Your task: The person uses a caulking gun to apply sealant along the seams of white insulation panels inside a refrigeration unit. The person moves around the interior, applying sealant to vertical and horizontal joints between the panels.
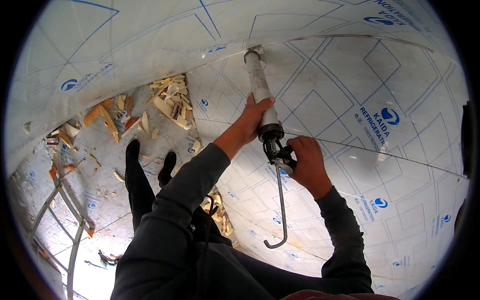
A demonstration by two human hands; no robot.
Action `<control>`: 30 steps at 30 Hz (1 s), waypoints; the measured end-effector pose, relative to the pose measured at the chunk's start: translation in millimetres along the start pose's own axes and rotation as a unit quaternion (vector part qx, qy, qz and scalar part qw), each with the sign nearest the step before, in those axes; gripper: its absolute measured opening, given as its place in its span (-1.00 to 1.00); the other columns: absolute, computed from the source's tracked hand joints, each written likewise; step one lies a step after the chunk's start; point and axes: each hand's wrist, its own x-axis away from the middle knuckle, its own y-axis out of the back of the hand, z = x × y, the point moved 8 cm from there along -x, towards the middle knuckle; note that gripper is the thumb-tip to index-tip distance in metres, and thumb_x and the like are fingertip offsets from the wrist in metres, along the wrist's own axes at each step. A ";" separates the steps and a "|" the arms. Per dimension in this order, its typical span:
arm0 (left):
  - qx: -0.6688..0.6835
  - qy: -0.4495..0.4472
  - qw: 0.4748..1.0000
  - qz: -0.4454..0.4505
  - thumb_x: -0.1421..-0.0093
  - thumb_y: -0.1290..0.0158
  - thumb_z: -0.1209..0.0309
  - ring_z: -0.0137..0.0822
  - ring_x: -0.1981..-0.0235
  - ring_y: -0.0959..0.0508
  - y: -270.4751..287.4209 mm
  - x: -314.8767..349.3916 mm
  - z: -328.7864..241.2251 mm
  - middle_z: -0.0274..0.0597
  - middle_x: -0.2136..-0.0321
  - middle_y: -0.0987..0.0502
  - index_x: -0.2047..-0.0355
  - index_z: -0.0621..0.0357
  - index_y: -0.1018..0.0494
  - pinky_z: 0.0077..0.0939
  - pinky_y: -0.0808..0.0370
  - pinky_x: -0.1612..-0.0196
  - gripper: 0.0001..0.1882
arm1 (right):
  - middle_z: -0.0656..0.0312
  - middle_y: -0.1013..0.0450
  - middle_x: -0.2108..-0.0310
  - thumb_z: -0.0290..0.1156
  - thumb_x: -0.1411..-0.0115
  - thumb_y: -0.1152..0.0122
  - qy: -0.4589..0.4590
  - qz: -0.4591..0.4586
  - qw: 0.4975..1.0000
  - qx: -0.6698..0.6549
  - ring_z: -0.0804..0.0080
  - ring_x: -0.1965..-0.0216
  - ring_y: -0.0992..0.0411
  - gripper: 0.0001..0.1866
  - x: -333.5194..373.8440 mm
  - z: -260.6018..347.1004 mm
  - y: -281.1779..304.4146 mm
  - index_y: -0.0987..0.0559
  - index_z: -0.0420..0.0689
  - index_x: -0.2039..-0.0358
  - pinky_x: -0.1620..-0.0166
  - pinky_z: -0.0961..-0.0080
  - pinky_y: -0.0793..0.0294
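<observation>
A caulking gun (258, 80) with a pale tube-shaped barrel points away from me, its front end at the seam where two film-covered panels meet. My left hand (256, 116) is wrapped round the barrel near its rear collar. Behind that collar, my right hand (308, 162) is closed on the black handle and trigger part (276, 150). The metal plunger rod (283, 210) sticks out toward me and ends in a hook. The nozzle tip is hard to make out against the seam. A brownish line of sealant (350, 36) runs along the seam to the right.
Yellow foam scraps (172, 100) lie heaped in the corner, with more pieces scattered over the floor. A metal ladder-like frame (70, 220) stands at the left. My feet in dark shoes (167, 167) are on the floor among the scraps. A panel joint (370, 149) crosses the patterned wall.
</observation>
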 end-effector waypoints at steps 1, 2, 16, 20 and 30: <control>-0.006 0.004 1.000 -0.001 -0.29 -0.20 0.19 -0.12 0.17 -0.55 -1.7 0.8 0.2 0.02 0.13 -0.35 -0.34 -0.04 0.05 -0.14 -0.74 0.21 -0.21 | 0.12 -0.47 0.23 -0.36 0.13 -0.56 0.000 -0.002 1.000 -0.002 0.01 0.14 -0.43 -0.49 1.7 1.2 2.3 -0.56 -0.15 0.15 0.03 0.17 -0.39; -0.012 0.008 1.000 -0.002 -0.29 -0.20 0.19 -0.12 0.18 -0.55 -2.8 2.1 -0.3 0.02 0.13 -0.35 -0.34 -0.03 0.04 -0.15 -0.74 0.22 -0.21 | 0.11 -0.47 0.23 -0.36 0.13 -0.55 0.000 -0.005 1.000 -0.004 0.01 0.14 -0.43 -0.50 2.6 2.7 3.4 -0.56 -0.15 0.14 0.03 0.17 -0.39; -0.136 0.054 0.989 0.029 -0.24 -0.24 0.19 -0.18 0.33 -0.57 66.3 26.2 -8.0 0.00 0.23 -0.43 -0.38 -0.05 0.00 -0.22 -0.72 0.38 -0.17 | -0.03 -0.43 0.25 -0.50 0.17 -0.43 -0.055 -0.069 0.996 -0.035 -0.08 0.18 -0.40 -0.58 22.4 72.7 -69.3 -0.52 -0.18 0.23 0.04 0.03 -0.31; -0.503 -0.169 0.847 0.024 -0.15 -0.30 0.26 0.02 0.06 -0.58 41.9 37.8 6.6 0.21 -0.01 -0.47 -0.43 0.27 0.04 -0.16 -0.58 -0.04 -0.01 | -0.08 -0.43 0.08 -0.46 0.03 -0.44 -0.104 -0.151 0.943 -0.278 -0.15 0.04 -0.40 -0.44 84.8 88.0 -148.7 -0.43 -0.20 0.00 -0.07 0.03 -0.36; -0.556 -0.175 0.812 -0.001 -0.10 -0.40 0.24 -0.16 0.00 -0.56 -72.5 156.2 79.4 0.11 -0.02 -0.49 -0.31 0.41 -0.11 -0.32 -0.56 -0.03 -0.06 | -0.17 -0.41 -0.11 -0.49 -0.15 -0.28 -0.136 -0.304 0.859 -0.389 -0.29 -0.12 -0.36 -0.44 203.7 71.0 -134.6 -0.42 -0.17 -0.19 -0.14 0.06 -0.42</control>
